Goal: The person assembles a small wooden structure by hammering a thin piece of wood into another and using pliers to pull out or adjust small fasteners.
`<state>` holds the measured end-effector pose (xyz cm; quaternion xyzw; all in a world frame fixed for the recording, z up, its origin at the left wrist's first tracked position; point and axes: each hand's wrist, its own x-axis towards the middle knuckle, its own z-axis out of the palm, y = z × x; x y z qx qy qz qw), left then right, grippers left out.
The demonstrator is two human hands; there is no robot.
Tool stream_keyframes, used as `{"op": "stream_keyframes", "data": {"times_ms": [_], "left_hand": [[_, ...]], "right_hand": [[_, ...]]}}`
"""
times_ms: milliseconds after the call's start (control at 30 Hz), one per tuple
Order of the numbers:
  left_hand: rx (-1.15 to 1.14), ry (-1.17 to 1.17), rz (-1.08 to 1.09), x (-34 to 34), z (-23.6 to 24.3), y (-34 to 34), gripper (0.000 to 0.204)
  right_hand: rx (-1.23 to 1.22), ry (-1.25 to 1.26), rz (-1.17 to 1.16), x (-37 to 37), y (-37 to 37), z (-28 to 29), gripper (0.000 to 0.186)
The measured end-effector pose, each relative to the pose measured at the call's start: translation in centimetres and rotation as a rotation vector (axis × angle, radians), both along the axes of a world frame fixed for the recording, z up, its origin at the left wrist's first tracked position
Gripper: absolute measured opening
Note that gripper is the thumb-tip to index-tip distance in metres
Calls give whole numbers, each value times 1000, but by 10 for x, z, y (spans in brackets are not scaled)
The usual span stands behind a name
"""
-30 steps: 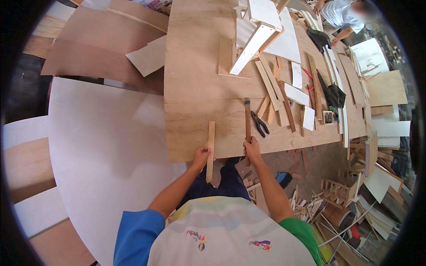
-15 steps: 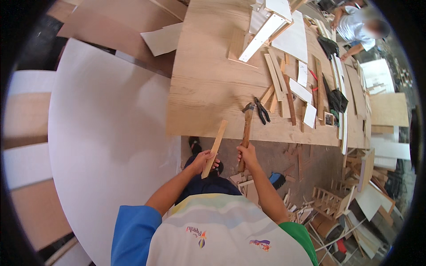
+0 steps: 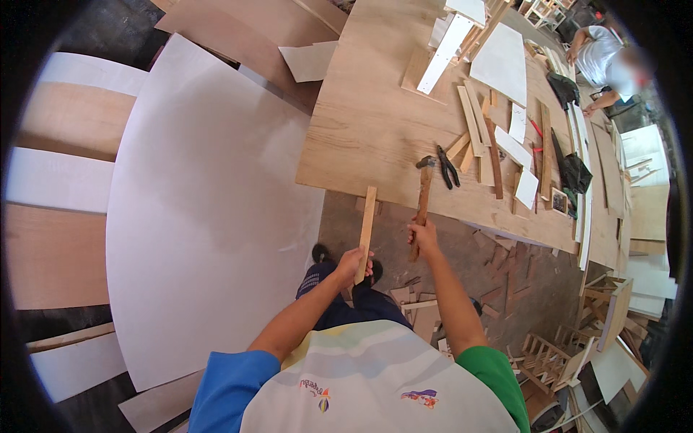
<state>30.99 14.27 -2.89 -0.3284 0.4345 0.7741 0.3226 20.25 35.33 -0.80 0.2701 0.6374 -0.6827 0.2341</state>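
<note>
My left hand (image 3: 354,263) is closed round a short, pale wooden batten (image 3: 367,220), held upright in the picture just before the near edge of the plywood table (image 3: 346,133). To its right, my right hand (image 3: 422,237) grips the wooden handle of a hammer (image 3: 426,173), whose metal head is over the table edge. Black pliers (image 3: 447,169) lie just right of the hammer head. Several wood strips (image 3: 473,115) and white offcuts (image 3: 527,186) lie beyond. A white-painted wooden frame (image 3: 440,58) stands at the table's far part.
A large white curved board (image 3: 202,267) fills the left, with more panels (image 3: 61,252) beside it. Another person (image 3: 599,61) works at the table's far right. Scrap wood (image 3: 548,353) is piled at lower right. My shoes (image 3: 321,254) show on the floor (image 3: 491,289) below the table.
The view has shifted, so the table sits higher and further right, with more floor showing. Both hands moved back from the table edge with the batten and hammer, which both tilted somewhat.
</note>
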Motion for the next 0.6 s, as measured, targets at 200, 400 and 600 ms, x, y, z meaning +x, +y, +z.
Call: {"op": "stream_keyframes", "data": {"times_ms": [200, 400, 600], "left_hand": [[33, 1, 91, 9, -10, 12, 39], [3, 12, 80, 17, -2, 16, 39], [-52, -25, 42, 24, 6, 6, 38]], "right_hand": [[153, 64, 181, 37, -6, 21, 27], [223, 152, 295, 71, -11, 6, 23], [286, 152, 376, 84, -24, 13, 25]]}}
